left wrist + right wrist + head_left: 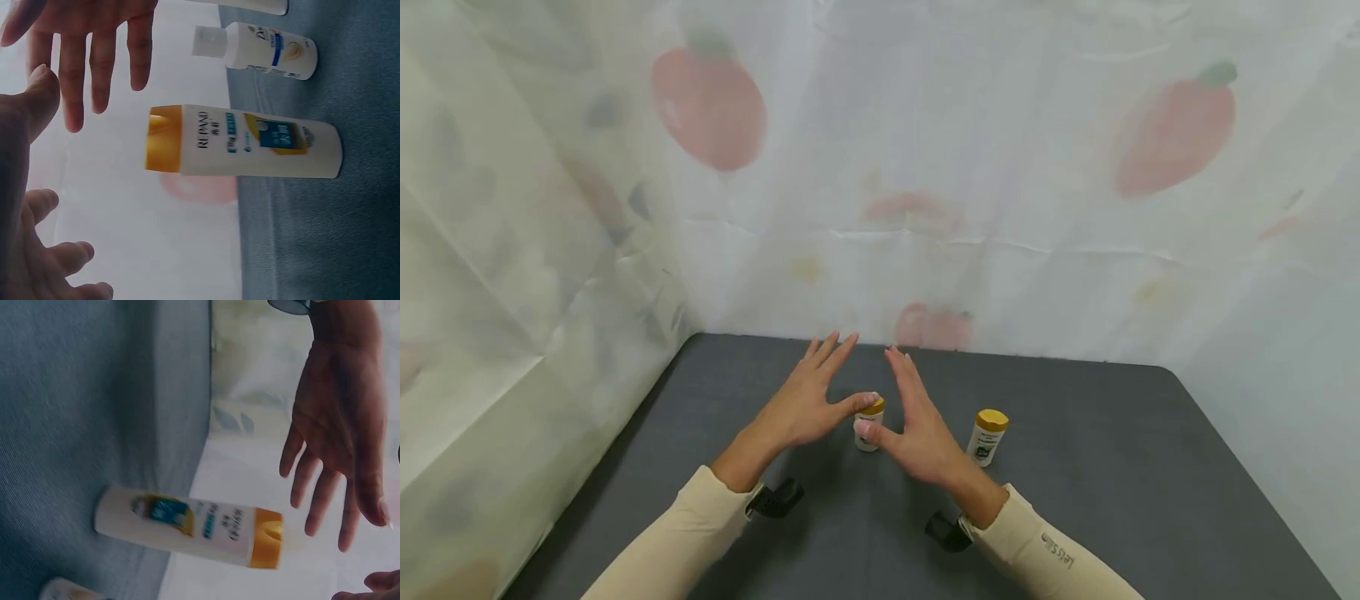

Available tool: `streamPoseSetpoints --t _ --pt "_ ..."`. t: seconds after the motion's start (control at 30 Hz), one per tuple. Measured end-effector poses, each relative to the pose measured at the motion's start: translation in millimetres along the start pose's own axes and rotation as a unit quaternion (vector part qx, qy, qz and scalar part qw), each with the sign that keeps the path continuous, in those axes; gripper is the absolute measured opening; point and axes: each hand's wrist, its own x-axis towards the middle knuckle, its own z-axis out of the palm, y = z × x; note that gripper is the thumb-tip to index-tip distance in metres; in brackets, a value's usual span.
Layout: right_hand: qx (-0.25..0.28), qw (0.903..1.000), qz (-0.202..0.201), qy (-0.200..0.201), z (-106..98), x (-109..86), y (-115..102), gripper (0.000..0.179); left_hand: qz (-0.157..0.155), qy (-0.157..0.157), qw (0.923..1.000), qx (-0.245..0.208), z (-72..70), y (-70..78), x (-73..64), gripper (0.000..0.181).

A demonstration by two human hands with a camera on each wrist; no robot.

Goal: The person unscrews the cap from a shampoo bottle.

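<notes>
Both hands hover over the dark table, palms facing each other and fingers extended. Between them a white bottle with a yellow cap [867, 440] stands upright, partly covered by the thumbs in the head view. The left hand [801, 408] is on its left side and the right hand [925, 437] on its right. In the left wrist view this bottle, labelled REPAND [250, 142], shows a gap between it and the fingers. Neither hand holds anything.
Right of the right hand stands another white bottle with a yellow cap [991, 421]. A smaller white bottle with a pale cap [272, 51] shows in the left wrist view. Fruit-printed curtains [1000, 150] hang behind and beside the dark table [1097, 475].
</notes>
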Motion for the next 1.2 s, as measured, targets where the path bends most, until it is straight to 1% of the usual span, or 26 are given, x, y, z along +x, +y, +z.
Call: streamPoseSetpoints --t 0.17,0.27,0.47,0.6,0.8,0.97,1.1,1.2 --pt "0.009 0.9997 0.019 0.013 10.4 -3.8 4.1 0.096 -0.007 0.008 0.9991 -0.04 4.8 -3.1 -3.0 0.098" --pt "0.012 0.9995 0.025 0.014 16.3 -4.8 8.2 0.096 -0.003 0.017 0.9982 -0.058 8.0 -5.4 -3.9 0.098" --pt "0.03 0.9985 0.045 0.015 27.4 -7.5 17.6 0.099 0.003 0.021 0.9954 -0.094 17.9 -13.1 -4.5 0.096" --pt "0.041 0.9972 0.057 0.023 35.0 -9.1 23.6 0.098 0.01 0.031 0.993 -0.114 23.9 -14.8 -4.3 0.091" --pt "0.078 0.9929 0.082 0.037 46.3 -11.7 30.3 0.093 0.026 0.058 0.9901 -0.125 35.8 -15.7 -3.7 0.081" --pt "0.104 0.988 0.102 0.052 53.8 -13.6 35.1 0.088 0.043 0.061 0.9858 -0.15 45.3 -14.5 -1.1 0.072" --pt "0.109 0.9869 0.103 0.06 58.8 -11.0 38.5 0.086 0.04 0.069 0.9815 -0.174 47.6 -13.3 -0.2 0.067" --pt "0.107 0.9859 0.102 0.078 62.6 -7.8 41.1 0.082 0.036 0.07 0.9781 -0.193 48.9 -14.2 0.1 0.062"
